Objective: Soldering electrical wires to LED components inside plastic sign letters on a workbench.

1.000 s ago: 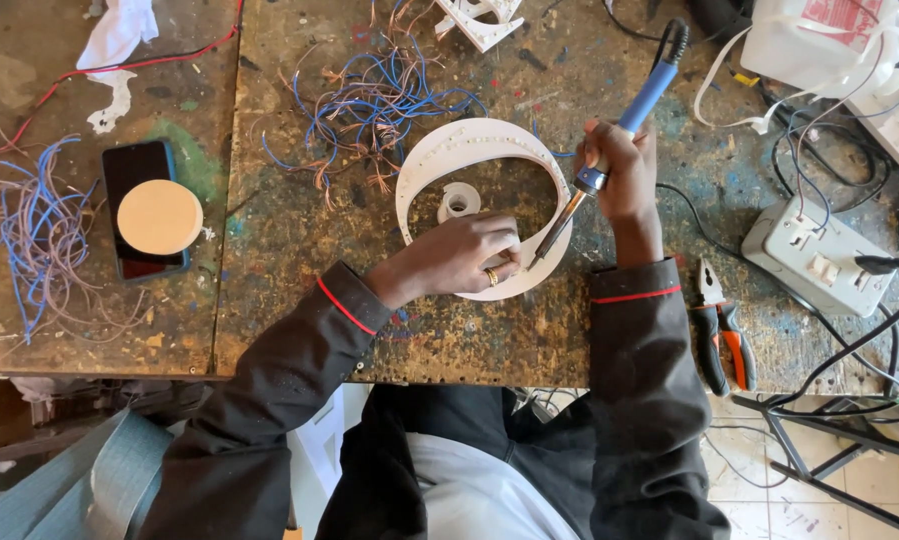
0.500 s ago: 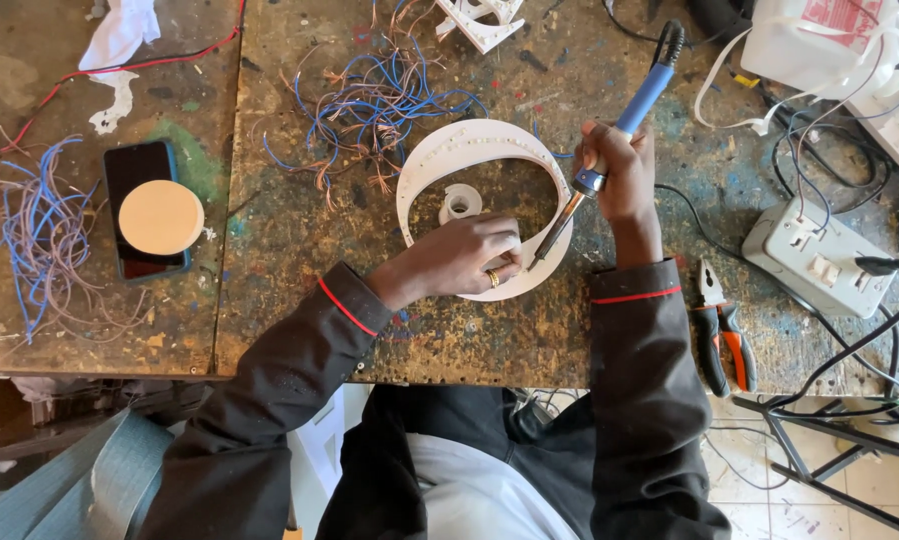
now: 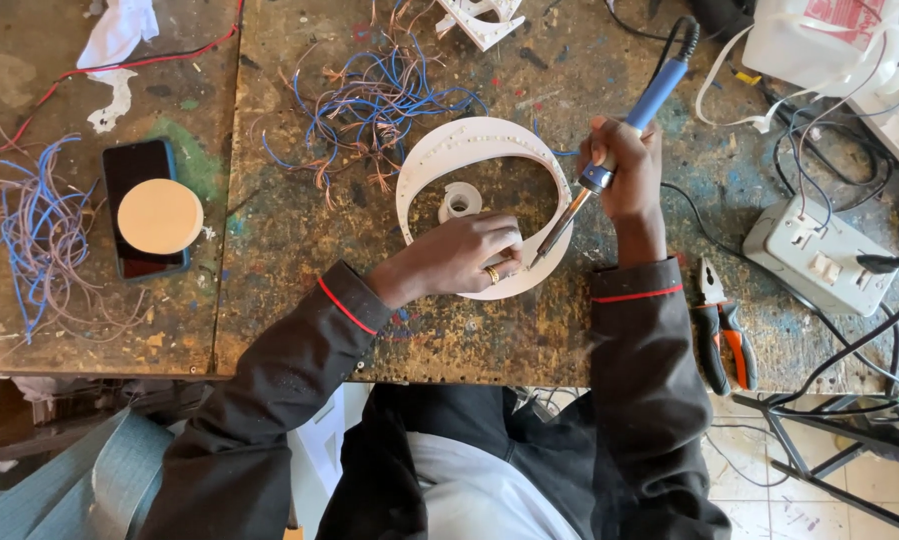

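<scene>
R hand (image 3: 624, 175) fingers clenched on soldering iron (image 3: 619, 140), L hand (image 3: 469, 255) fingers gripping white ring (image 3: 469, 140).

You are in an electronics repair workshop. The scarred, paint-stained wooden worktop (image 3: 299, 250) says so: blue wire offcuts (image 3: 379, 100) lie strewn at its far side, a soldering iron (image 3: 619, 140) is out over it, pliers (image 3: 721, 335) rest near its right edge, and a power strip (image 3: 819, 255) sits just beyond them.
</scene>
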